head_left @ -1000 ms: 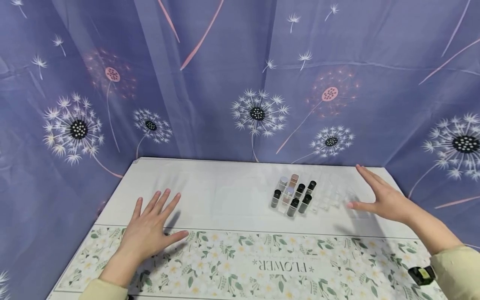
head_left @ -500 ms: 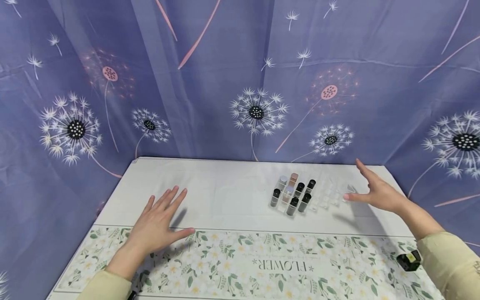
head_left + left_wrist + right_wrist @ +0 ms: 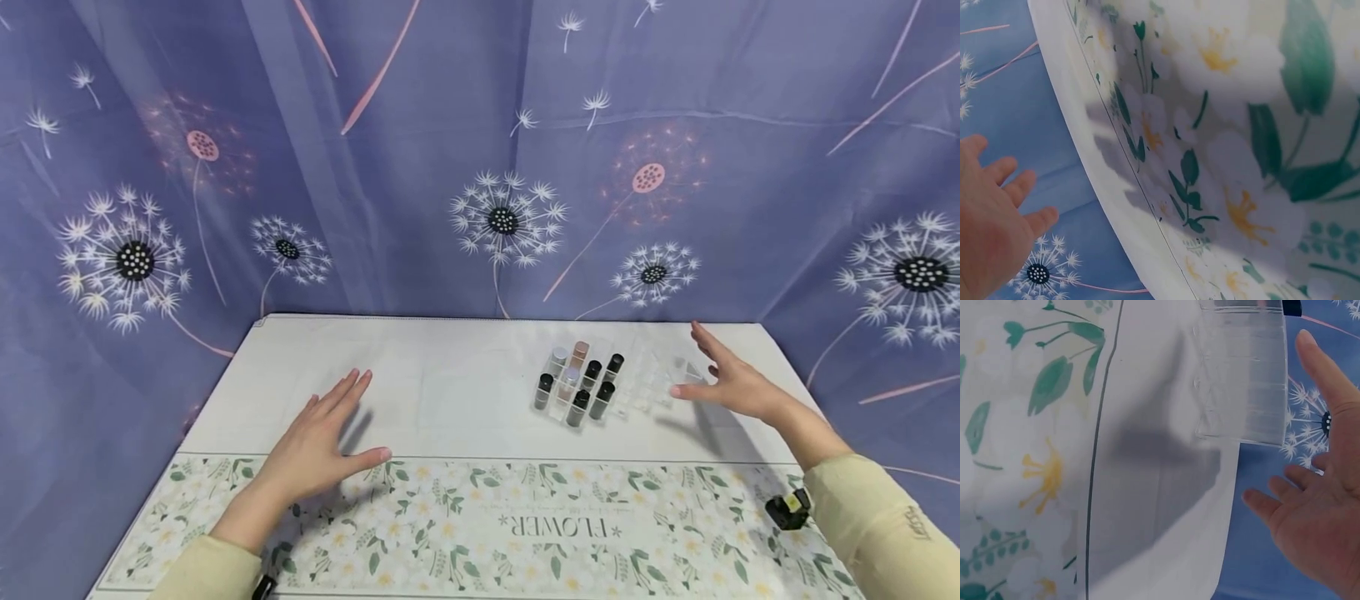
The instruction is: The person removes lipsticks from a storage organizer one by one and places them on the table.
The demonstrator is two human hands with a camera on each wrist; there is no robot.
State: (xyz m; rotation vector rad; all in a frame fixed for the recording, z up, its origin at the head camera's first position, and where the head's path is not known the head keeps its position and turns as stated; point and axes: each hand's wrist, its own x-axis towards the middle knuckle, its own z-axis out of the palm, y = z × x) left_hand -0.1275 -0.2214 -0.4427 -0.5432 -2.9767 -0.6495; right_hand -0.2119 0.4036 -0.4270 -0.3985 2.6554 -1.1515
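A clear plastic organizer (image 3: 643, 385) with small compartments stands at the back right of the table; the right wrist view shows its transparent end wall (image 3: 1244, 387). Several small tubes, perhaps lipsticks, fill its left part: black-capped ones (image 3: 578, 407), pale-capped ones (image 3: 558, 360) and a rose-gold one (image 3: 579, 354). Just right of the organizer my right hand (image 3: 738, 385) hovers with thumb and fingers spread, holding nothing. On the left side my left hand (image 3: 318, 446) is held over the table with straight fingers and thumb apart, also holding nothing.
A white table cover (image 3: 420, 383) with a flower-printed band (image 3: 420, 533) lies under everything. A purple dandelion-print curtain (image 3: 405, 167) encloses the back and both sides. A black device (image 3: 789, 510) sits at the right wrist.
My right hand has moved left, nearer the organizer. The left hand has turned somewhat, its fingers now angled more to the right. The head view has shifted slightly; the tubes stay put.
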